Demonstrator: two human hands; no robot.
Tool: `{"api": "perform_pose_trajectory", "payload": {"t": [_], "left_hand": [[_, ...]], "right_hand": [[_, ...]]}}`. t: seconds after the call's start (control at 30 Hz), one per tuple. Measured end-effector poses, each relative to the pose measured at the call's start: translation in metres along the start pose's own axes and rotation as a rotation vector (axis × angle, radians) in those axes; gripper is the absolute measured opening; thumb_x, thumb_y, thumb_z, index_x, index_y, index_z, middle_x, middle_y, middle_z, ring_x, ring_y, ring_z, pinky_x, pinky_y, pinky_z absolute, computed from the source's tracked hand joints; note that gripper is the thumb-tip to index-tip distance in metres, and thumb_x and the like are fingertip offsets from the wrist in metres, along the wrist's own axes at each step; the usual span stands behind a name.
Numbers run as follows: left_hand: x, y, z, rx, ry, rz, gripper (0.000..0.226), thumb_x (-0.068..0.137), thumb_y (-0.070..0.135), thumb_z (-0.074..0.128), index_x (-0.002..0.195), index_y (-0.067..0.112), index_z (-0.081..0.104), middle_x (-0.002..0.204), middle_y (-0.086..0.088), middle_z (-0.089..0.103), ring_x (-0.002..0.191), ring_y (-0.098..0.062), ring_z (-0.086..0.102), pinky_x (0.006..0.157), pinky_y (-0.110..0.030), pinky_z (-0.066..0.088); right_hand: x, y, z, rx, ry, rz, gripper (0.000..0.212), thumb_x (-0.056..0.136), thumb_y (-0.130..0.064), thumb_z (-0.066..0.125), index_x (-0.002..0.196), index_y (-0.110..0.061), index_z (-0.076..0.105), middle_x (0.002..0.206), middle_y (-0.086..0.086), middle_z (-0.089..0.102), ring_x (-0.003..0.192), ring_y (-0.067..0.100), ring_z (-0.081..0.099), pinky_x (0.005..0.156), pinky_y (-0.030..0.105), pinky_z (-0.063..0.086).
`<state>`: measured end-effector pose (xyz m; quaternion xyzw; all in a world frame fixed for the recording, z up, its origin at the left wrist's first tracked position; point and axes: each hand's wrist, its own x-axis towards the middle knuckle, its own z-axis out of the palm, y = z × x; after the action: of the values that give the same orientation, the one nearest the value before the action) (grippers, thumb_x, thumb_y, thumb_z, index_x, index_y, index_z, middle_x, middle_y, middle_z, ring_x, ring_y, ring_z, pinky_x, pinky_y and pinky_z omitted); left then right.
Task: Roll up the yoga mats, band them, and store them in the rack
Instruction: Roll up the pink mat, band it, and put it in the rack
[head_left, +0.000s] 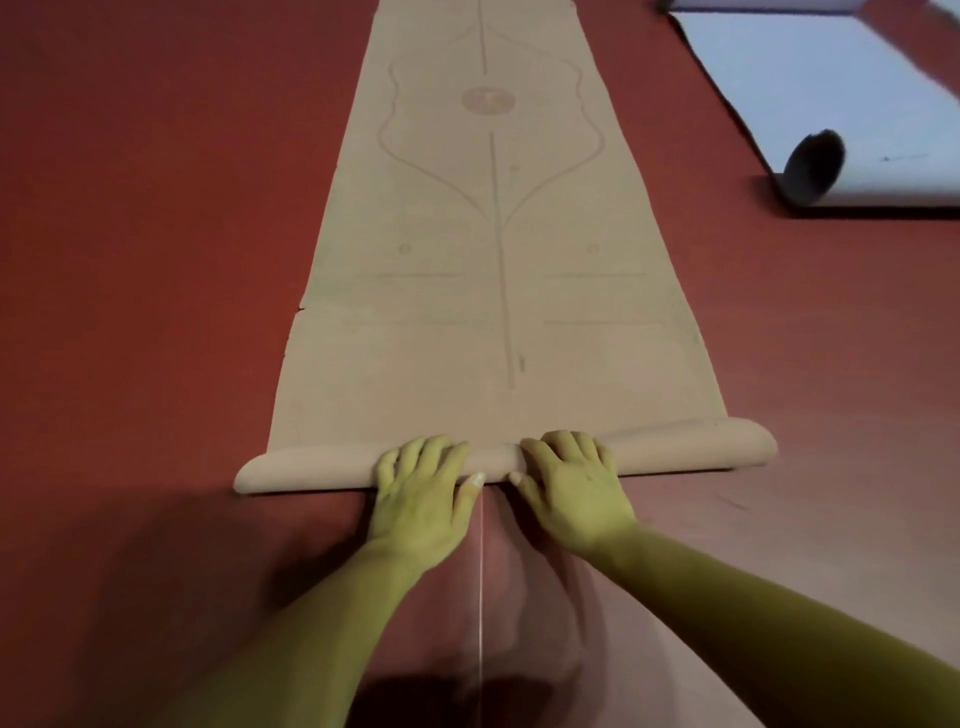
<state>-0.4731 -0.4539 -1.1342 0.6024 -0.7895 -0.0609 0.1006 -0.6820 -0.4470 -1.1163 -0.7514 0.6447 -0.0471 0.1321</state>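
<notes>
A red floor (130, 234) fills the frame from edge to edge. A thin pale line (481, 597) runs straight up it from the bottom centre; whether seam or string cannot be told. A dark shadow (208, 571) lies across the lower left.

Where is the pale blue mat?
In the head view the pale blue mat lies at the top right on the red floor, right of the tan mat, apart from it, its near end partly rolled.

Both arms extended forward. Left hand (423, 499), right hand (571, 486) palm-down, side by side, fingers curled over mat roll (311, 464), thumbs nearly touching.
</notes>
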Motion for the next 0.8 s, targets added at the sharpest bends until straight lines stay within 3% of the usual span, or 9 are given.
{"api": "perform_pose_trajectory", "payload": {"t": [0.27,0.4,0.53,0.7,0.8], "left_hand": [[-0.009,0.002,0.001,-0.024,-0.025,0.021,0.045,0.097,0.055,0.033,0.125,0.033,0.061,0.123,0.008,0.057,0.114,-0.02,0.052,0.101,-0.041,0.025],[-0.016,0.001,0.002,-0.032,-0.043,0.041,0.046,0.098,0.057,0.029,0.125,0.038,0.06,0.119,0.011,0.054,0.108,-0.019,0.052,0.096,-0.041,0.025],[-0.02,0.0,0.004,-0.026,-0.054,0.046,0.048,0.097,0.063,0.028,0.125,0.04,0.06,0.118,0.012,0.053,0.107,-0.018,0.051,0.091,-0.045,0.037],[-0.024,-0.002,0.007,-0.034,-0.079,0.051,0.048,0.095,0.067,0.027,0.125,0.044,0.056,0.119,0.013,0.051,0.11,-0.017,0.048,0.093,-0.047,0.037],[-0.021,-0.003,0.009,-0.043,-0.09,0.058,0.047,0.094,0.068,0.028,0.123,0.044,0.055,0.119,0.014,0.049,0.111,-0.016,0.045,0.093,-0.047,0.035]], "right_hand": [[-0.025,0.007,0.014,-0.084,0.149,-0.041,0.036,0.089,-0.048,0.066,0.118,-0.025,0.063,0.106,-0.003,0.063,0.099,0.027,0.06,0.084,0.043,0.049],[-0.03,0.005,0.018,-0.094,0.129,-0.043,0.033,0.089,-0.05,0.061,0.113,-0.026,0.063,0.102,-0.004,0.063,0.095,0.026,0.059,0.082,0.042,0.048],[-0.032,0.006,0.019,-0.088,0.121,-0.057,0.03,0.09,-0.048,0.064,0.111,-0.026,0.065,0.1,-0.004,0.063,0.094,0.026,0.057,0.082,0.042,0.046],[-0.036,0.004,0.021,-0.11,0.162,-0.065,0.035,0.091,-0.054,0.044,0.101,-0.029,0.064,0.089,-0.008,0.061,0.086,0.023,0.056,0.078,0.038,0.046],[-0.036,0.006,0.024,-0.118,0.197,-0.089,0.027,0.091,-0.052,0.054,0.097,-0.028,0.064,0.084,-0.007,0.06,0.081,0.023,0.055,0.074,0.038,0.046]]}}
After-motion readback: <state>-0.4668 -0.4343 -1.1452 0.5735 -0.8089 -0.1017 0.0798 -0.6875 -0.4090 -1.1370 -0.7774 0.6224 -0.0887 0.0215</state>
